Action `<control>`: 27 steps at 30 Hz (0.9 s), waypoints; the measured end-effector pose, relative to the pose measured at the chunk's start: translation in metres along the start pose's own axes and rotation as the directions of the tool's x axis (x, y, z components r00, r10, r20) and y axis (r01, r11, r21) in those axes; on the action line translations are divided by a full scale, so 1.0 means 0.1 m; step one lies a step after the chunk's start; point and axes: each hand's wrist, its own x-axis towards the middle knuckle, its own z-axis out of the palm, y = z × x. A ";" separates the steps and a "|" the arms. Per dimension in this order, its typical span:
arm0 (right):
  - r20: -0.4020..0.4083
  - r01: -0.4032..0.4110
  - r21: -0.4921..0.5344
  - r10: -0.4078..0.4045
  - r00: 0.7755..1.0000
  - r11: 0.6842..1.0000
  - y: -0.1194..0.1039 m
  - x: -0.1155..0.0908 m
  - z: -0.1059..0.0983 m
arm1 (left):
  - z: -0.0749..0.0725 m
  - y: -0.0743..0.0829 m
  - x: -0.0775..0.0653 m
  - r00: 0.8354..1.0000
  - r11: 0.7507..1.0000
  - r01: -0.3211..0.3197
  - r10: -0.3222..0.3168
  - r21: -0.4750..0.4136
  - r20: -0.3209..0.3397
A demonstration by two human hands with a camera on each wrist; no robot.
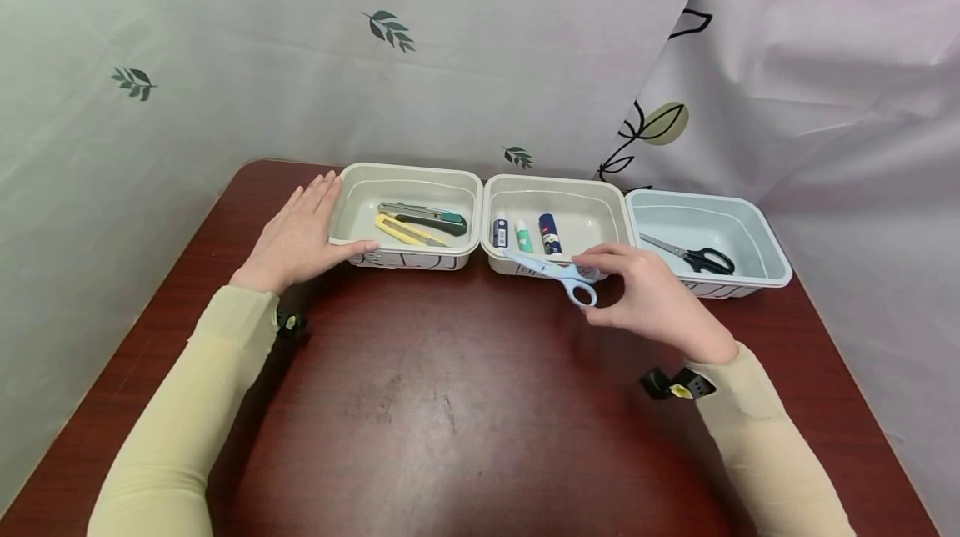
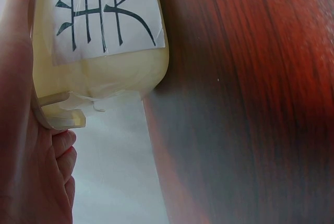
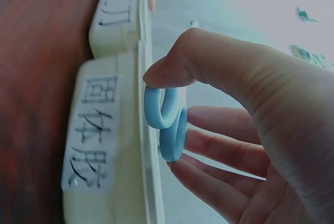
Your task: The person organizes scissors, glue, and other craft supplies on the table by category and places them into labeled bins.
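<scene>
My right hand (image 1: 648, 295) pinches a pair of light blue scissors (image 1: 551, 268) by the handle loops. In the head view the blades point left above the front rim of the middle bin (image 1: 600, 202). The right wrist view shows the thumb on one blue loop (image 3: 153, 110) and fingers at the other. My left hand (image 1: 296, 238) rests on the left end of the left bin (image 1: 416, 174), fingers extended and thumb along its front rim. That bin holds a green-and-black utility knife (image 1: 431, 220) and a yellow one (image 1: 401, 230). Several glue sticks (image 1: 550, 233) stand or lie in the middle bin.
A pale blue bin (image 1: 738, 224) at the right end of the row holds black-handled scissors (image 1: 708, 261). Paper labels (image 3: 91, 130) with writing are on the bin fronts. The dark red wooden table (image 1: 435, 404) extends in front; a patterned curtain (image 1: 300, 62) hangs behind.
</scene>
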 end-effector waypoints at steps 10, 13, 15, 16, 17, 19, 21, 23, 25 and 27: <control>-0.095 -0.130 -0.032 0.126 0.987 0.991 0.17 -0.11 -0.22 | 0.01 0.00 -0.01 1.000 1.000 0.002 -0.002 -0.003 -0.003; -0.116 -0.160 -0.037 0.154 0.981 0.986 0.23 -0.15 -0.28 | 0.01 0.00 -0.01 1.000 1.000 0.000 0.000 -0.001 -0.004; -0.132 -0.169 -0.034 0.163 0.978 0.985 0.27 -0.17 -0.33 | 0.00 0.00 -0.01 1.000 1.000 0.001 -0.001 0.001 -0.003; -0.136 -0.176 -0.024 0.171 0.976 0.984 0.29 -0.18 -0.35 | 0.00 0.00 -0.01 1.000 1.000 0.001 -0.001 0.002 -0.002; -0.140 -0.182 -0.014 0.178 0.974 0.983 0.31 -0.19 -0.37 | 0.00 0.00 -0.01 1.000 1.000 0.000 0.000 0.002 0.000; -0.143 -0.206 0.008 0.205 0.968 0.978 0.35 -0.21 -0.42 | 0.00 0.00 -0.01 1.000 1.000 0.001 -0.001 0.002 0.001; -0.144 -0.232 0.030 0.233 0.962 0.972 0.39 -0.23 -0.46 | 0.00 0.00 -0.01 1.000 1.000 0.003 -0.003 0.001 0.002; -0.149 -0.250 0.036 0.253 0.956 0.968 0.43 -0.26 -0.50 | 0.00 0.00 0.00 1.000 1.000 0.003 -0.003 0.000 0.001; -0.157 -0.258 0.032 0.260 0.953 0.966 0.48 -0.28 -0.54 | 0.00 0.00 0.00 1.000 1.000 0.003 -0.003 0.001 -0.001; -0.161 -0.261 0.024 0.261 0.952 0.965 0.54 -0.30 -0.57 | 0.01 0.00 0.00 1.000 1.000 0.002 -0.002 0.003 -0.002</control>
